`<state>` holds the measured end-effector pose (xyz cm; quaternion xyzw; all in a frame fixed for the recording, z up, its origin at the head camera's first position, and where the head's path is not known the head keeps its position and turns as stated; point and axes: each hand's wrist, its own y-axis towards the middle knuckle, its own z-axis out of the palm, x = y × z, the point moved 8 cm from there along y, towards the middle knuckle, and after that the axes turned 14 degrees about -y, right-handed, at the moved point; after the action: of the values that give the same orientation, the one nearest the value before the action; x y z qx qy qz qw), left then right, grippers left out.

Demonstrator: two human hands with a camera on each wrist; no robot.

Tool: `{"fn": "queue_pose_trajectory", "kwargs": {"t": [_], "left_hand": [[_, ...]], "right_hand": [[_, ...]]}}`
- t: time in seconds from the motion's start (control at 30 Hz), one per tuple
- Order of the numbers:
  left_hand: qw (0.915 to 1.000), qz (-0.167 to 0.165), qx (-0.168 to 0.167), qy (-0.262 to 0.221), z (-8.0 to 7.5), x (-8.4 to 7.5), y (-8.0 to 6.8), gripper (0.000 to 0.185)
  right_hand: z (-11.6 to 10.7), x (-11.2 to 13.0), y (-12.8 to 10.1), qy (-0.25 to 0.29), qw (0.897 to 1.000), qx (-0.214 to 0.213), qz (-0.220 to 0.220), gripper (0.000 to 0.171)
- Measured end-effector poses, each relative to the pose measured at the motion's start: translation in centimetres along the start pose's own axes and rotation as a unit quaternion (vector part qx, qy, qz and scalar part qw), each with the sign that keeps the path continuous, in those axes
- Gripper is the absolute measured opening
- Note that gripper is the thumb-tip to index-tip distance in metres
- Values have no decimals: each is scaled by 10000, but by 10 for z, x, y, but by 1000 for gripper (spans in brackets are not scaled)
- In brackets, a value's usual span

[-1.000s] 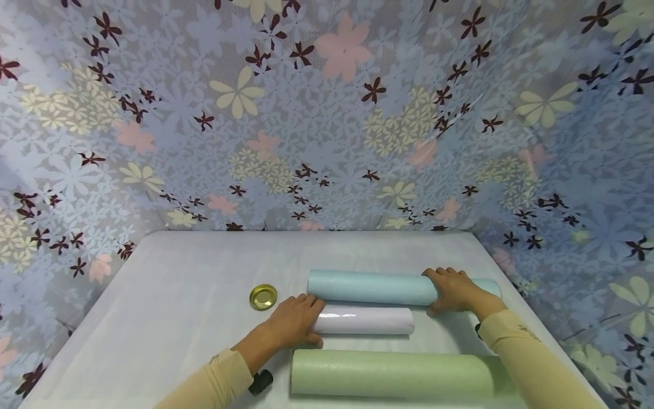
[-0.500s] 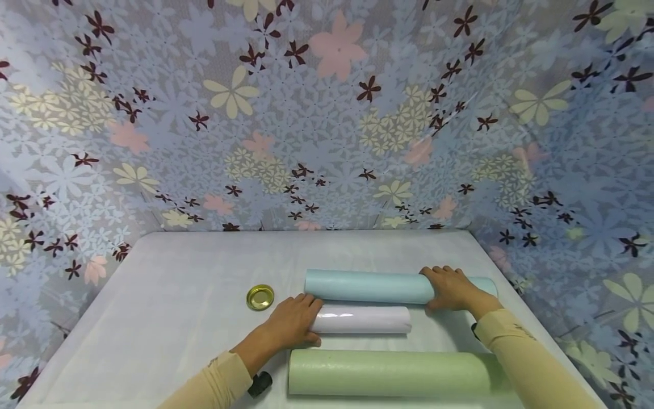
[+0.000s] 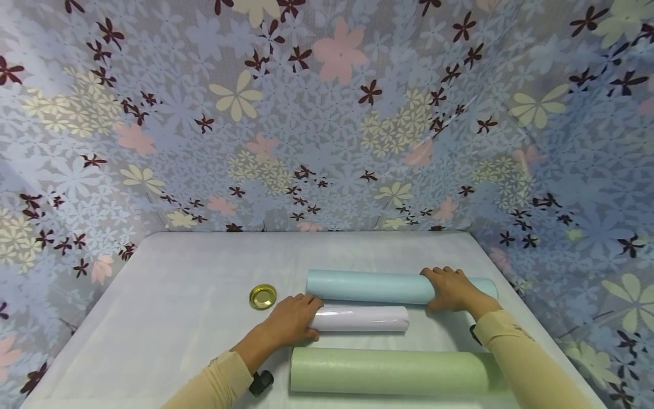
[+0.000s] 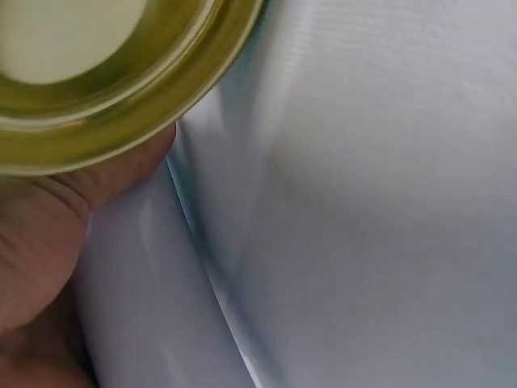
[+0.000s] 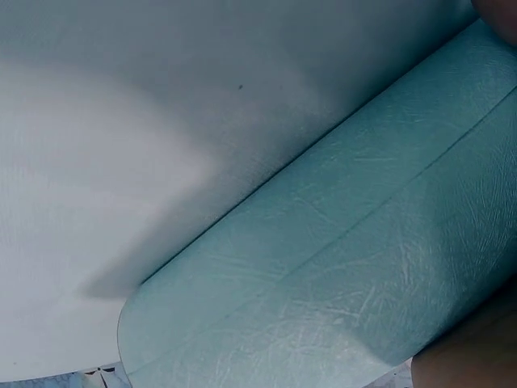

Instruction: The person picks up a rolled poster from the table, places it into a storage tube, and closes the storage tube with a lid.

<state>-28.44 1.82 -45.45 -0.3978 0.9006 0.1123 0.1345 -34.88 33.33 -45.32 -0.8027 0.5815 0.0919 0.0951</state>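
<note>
A glossy white roll (image 3: 365, 319) lies crosswise on the table, its left end covered by my left hand (image 3: 292, 321), which grips it with the thumb on the near side. Behind it lies a longer light-blue roll (image 3: 373, 286). My right hand (image 3: 449, 289) grips that one near its right end, fingers over the top. Its creased surface and a lengthwise edge line (image 5: 363, 226) show in the right wrist view. In the left wrist view, fingers (image 4: 121, 174) lie against the white roll (image 4: 153, 283), partly hidden behind a gold lid (image 4: 186, 89).
Nearest the person lies a thick pale-green roll (image 3: 393, 372), its right end under the right sleeve (image 3: 526, 360). The shallow gold lid (image 3: 263, 296) rests left of the rolls. A flowered cloth wall (image 3: 327, 142) borders the white table (image 3: 179, 295) at back and sides.
The white roll has shifted very slightly left in the left hand's grip. Both hands otherwise stay almost still on their rolls, and the head view sways a little.
</note>
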Motion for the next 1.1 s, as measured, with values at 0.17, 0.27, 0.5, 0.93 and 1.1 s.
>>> {"fn": "queue_pose_trajectory", "kwargs": {"t": [0.17,0.27,0.5,0.93,1.1], "left_hand": [[10000,-6,-22,-24,-4,1,-2,55],[10000,24,-50,-21,-7,1,-3,54],[9997,149,-174,54,-17,-2,-7,52],[9992,176,-327,164,-43,-6,-14,51],[9986,225,-413,227,-54,-8,-21,51]], "right_hand": [[0,-2,-3,30,10000,-53,32,73],[0,-3,-5,28,9999,-120,72,73],[-11,-5,-12,88,9993,-352,63,73],[-40,-20,-17,16,9973,-678,281,72],[-48,-22,-21,-41,9961,-822,312,71]]}}
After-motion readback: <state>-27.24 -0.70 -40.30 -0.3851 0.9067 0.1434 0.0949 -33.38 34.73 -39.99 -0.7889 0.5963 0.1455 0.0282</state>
